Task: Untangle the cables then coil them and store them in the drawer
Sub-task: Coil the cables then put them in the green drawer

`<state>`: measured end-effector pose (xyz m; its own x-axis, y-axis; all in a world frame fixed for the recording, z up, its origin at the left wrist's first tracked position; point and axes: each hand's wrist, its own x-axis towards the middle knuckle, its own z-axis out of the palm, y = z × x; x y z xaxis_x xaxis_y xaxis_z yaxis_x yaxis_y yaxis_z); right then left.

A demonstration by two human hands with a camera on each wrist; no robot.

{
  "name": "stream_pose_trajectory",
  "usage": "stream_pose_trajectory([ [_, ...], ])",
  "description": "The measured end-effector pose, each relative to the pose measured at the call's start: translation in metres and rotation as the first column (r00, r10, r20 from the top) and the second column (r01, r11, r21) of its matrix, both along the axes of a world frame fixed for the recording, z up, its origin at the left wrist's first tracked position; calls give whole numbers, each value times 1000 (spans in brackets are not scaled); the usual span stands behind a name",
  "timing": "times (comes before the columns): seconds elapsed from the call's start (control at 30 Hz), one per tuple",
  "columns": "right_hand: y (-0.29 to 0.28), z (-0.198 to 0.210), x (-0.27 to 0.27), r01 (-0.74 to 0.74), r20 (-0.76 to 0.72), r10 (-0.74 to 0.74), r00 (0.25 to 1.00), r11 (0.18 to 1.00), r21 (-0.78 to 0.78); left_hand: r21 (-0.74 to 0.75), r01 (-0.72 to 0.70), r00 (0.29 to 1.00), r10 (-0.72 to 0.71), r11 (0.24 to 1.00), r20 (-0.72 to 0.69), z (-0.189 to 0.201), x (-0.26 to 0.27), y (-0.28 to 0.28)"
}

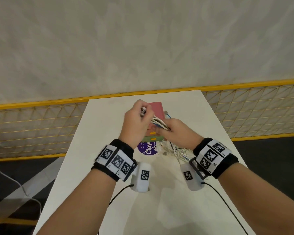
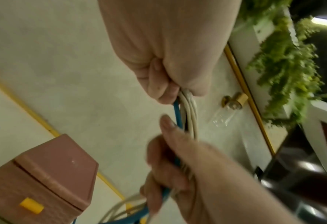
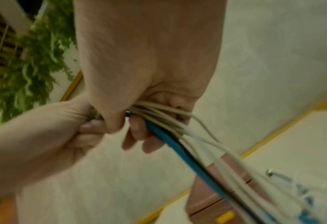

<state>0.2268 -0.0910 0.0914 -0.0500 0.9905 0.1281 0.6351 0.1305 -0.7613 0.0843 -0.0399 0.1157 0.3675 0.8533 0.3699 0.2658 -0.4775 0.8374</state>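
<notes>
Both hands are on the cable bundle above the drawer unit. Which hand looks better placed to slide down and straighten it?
Probably the right hand: it grips the cable bundle on the side of the loose tangle, while the left hand pinches the plug ends.

We hold both forearms extended forward, left hand [image 1: 137, 119] and right hand [image 1: 175, 131] close together, each grip curled into a fist.
</notes>
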Motion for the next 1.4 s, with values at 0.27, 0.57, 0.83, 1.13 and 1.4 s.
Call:
stream_pose_trajectory([
  [0.27,-4,15,12,-84,514,90,853,996,-35,228,15,999,-5,974,-46,17,-19,7],
  [0.57,-5,29,0,-216,499,272,823,962,-168,-178,342,752,-382,923,-537,-15,3,-9],
  [0.83,-10,31,45,-199,153,245,958,944,-265,-221,374,804,-433,901,-407,-2,-19,-3],
  [1.13,-19,1,23,43,-168,-56,984,996,-83,-371,104,985,-43,923,170,-7,-21,9],
  [1.4,-6,-6,-19,61,18,-62,998,996,59,-335,91,985,-35,938,170,-9,8,-18],
])
